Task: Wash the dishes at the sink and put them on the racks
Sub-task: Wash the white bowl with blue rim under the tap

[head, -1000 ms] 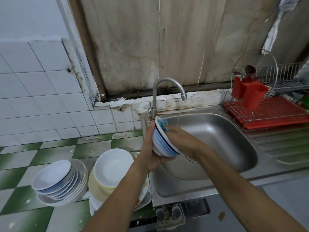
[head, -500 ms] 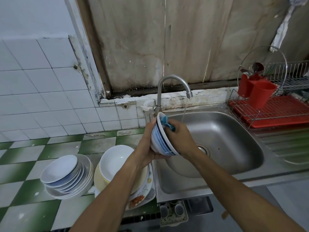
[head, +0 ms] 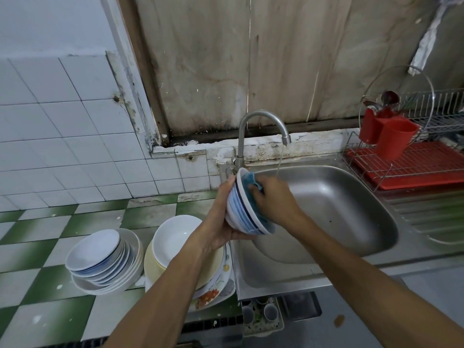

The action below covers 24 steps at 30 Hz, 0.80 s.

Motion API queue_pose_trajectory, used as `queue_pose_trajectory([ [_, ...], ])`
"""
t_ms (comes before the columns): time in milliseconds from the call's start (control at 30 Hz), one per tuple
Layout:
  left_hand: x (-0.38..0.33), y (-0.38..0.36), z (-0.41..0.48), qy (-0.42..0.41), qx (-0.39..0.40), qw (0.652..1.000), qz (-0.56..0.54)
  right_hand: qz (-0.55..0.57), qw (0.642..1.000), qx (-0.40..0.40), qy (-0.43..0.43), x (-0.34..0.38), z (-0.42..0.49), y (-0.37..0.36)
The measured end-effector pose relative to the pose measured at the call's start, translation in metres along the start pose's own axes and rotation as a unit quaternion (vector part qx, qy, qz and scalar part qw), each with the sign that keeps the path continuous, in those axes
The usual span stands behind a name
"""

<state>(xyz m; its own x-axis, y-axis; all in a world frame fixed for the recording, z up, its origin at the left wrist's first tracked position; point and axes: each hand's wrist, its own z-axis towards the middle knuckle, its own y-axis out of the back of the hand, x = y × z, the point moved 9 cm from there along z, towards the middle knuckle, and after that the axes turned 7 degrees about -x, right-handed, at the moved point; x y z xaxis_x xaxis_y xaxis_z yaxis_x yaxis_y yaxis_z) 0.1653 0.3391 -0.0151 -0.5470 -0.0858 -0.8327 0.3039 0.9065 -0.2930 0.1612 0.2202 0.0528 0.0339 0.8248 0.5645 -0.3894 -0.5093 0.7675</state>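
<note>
- Stained wooden panel [head: 213,71]: noted across the upper centre of the frame, with white wall tiles [head: 50,121] to its left.
- Tabletop [head: 50,232]: green-and-white checked tiles, seen at lower left, butting against the sink's left edge.
- Steel sink [head: 339,202]: placed right of centre; a ribbed drainer is seen at the right edge.
- Wire dish rack [head: 442,114]: stood at upper right behind the drainer, with a red tray [head: 414,167] under it.
- Plate stack [head: 213,295]: set on the tabletop just beside the sink, topped by a yellow plate and a white bowl [head: 175,237]; partly hidden by the left forearm.
- Stack of small bowls [head: 100,257]: nested in a wider bowl, left of the plate stack and touching it.
- Left hand [head: 221,222]: wrapped round the outside and base of the bowl.
- Right hand [head: 276,199]: reached into the bowl's mouth, fingers closed on the sponge.
- Blue-striped bowl [head: 241,212]: held on edge over the sink's left rim, mouth turned to the right, below the faucet's base.
- Faucet [head: 242,136]: curved steel neck, mounted at the sink's back left corner; a thin stream of water [head: 279,159] is seen running from the spout, just behind the right hand.
- Red cup [head: 395,140]: stood at the rack's left end, beside a red holder [head: 371,126] with utensils in it.
- Blue sponge [head: 251,182]: pressed against the bowl's inside, mostly covered by the fingers.
</note>
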Motion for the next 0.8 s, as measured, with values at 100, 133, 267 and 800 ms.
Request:
queue_pose_trajectory([
  [100,0.002,-0.006,0.001,0.02,0.004,0.999,-0.035,0.282,0.954,0.029,-0.1,0.008,-0.008,-0.005],
  [133,0.003,-0.004,0.002,0.028,0.005,0.999,-0.043,0.354,0.921,0.084,-0.142,0.012,-0.013,-0.011],
  [267,0.0,0.001,-0.004,0.051,0.017,0.997,-0.052,0.417,0.851,0.278,-0.157,0.034,-0.038,-0.014],
  [800,-0.002,0.024,0.024,-0.008,-0.104,0.992,-0.072,0.561,0.752,-0.069,-0.339,-0.059,-0.031,0.007],
])
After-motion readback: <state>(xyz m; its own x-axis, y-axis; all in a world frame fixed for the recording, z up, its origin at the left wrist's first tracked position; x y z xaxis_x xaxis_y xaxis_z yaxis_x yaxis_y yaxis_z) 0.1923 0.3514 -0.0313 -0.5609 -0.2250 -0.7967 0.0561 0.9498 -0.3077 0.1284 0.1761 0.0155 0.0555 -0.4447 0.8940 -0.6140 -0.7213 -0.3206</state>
